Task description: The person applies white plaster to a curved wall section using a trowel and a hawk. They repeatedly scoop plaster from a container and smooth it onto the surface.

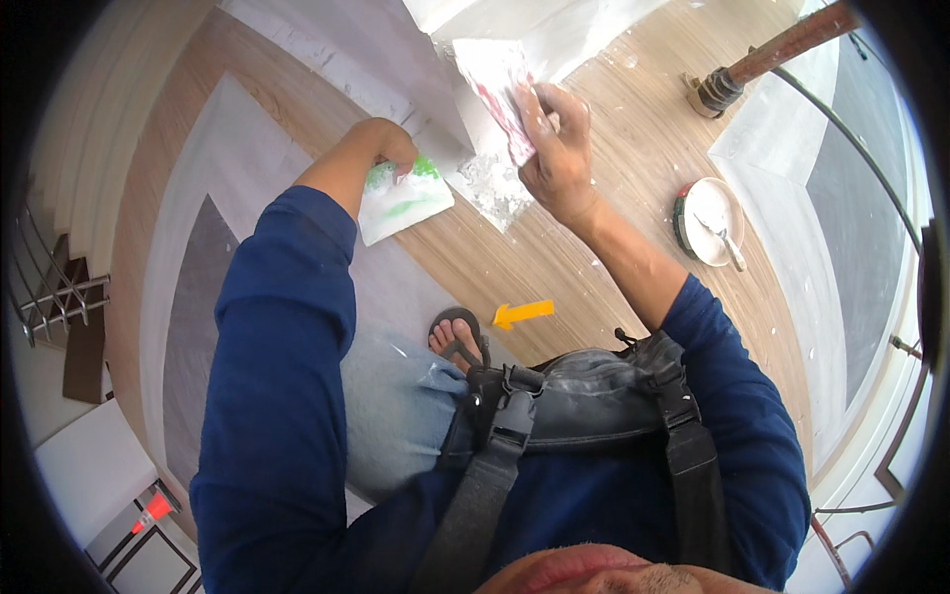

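My left hand (pixel 394 150) is closed on the upper edge of a flat green-and-white putty spreader (pixel 408 206), smeared with white paste. My right hand (pixel 562 148) grips a flat white-and-red spreader (pixel 492 91), also coated in paste, held up close to the lower corner of a white wall column (pixel 435 84). White paste splatter (pixel 495 193) covers the floor at the foot of that corner, between my hands. To the right of my right forearm stands a round tub (pixel 705 203) of white paste with a metal spoon-like tool (pixel 730 247) in it.
A brown pole (pixel 792 45) with a wrapped foot stands at the upper right, a dark cable (pixel 861 139) beside it. My sandalled foot (pixel 457 337) is near an orange arrow (pixel 522 314) on the wood-look floor. A metal railing (pixel 64 302) is far left.
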A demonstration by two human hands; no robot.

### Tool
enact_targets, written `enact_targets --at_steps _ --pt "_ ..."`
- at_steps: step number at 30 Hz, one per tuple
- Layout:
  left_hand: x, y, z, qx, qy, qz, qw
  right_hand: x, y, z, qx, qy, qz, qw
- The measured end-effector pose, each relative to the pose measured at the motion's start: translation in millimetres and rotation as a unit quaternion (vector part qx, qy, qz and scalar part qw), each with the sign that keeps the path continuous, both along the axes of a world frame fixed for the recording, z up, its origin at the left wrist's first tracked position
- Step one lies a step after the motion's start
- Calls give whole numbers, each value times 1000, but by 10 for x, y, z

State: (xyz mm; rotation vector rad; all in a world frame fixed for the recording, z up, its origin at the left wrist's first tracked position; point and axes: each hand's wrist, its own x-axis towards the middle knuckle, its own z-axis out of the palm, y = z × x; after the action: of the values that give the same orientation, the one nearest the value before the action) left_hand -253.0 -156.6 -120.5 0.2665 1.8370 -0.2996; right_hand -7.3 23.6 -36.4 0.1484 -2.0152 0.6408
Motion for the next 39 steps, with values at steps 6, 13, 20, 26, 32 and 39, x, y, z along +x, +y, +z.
enact_targets --at_steps 6,13,20,26,32,39 --pt "11 30 43 -8 -6 10 1000 -100 -42 -296 87 -53 -14 995" --pt "64 103 149 -12 -16 5 1000 -34 232 -342 -23 -3 -43 999" --pt "-21 71 -28 -8 -30 8 999 -293 -65 -231 81 -89 -71 990" --pt "-126 -98 -125 2 -32 -27 999 73 -42 -482 -29 -88 -33 995" --pt "202 235 296 -13 23 -30 999 -303 324 -40 -68 3 -98 993" --pt "61 130 136 2 -2 -20 1000 -170 29 -163 -47 26 -21 998"
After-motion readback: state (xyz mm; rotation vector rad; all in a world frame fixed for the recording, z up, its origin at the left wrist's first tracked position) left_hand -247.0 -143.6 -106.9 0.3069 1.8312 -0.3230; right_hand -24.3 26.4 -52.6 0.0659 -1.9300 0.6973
